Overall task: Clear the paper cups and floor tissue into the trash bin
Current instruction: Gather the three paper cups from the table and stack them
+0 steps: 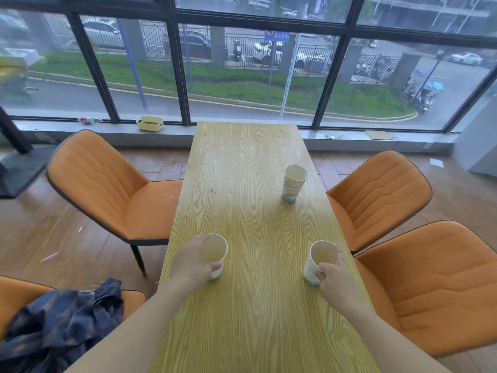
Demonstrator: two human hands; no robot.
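Risk, spill: both near cups look to have a pale film or a little liquid at the bottom; a tilt while lifting could drip it on the table (250, 162). Contents not certain from this angle.
Risk, crush: thin paper walls; a squeeze too hard near the base would buckle a cup and push out whatever is inside.
Risk, leftover: far cup (294, 183) stands alone, well apart from both hands, on the right half of the tabletop. With both hands full it may get forgotten, or need stacking first.
Risk, search: no trash bin in view, and the floor tissue is not clearly identified; a white scrap (436, 162) lies on the floor far right by the wall, possibly it.
Left hand (192, 263): arm stretched forward over the table edge, palm wrapped around the outer side of the left cup (216, 251), thumb across its lower front. Gripping, cup upright on the table.
Right hand (337, 275): mirrors it, fingers curled behind the right cup (320, 261), thumb pressing the lower wall. Gripping; cup leans slightly inward, base seemingly touching the wood.
Surroundings: orange chairs (403, 278) on both sides; dark cloth (64, 319) heaped on the near left seat.
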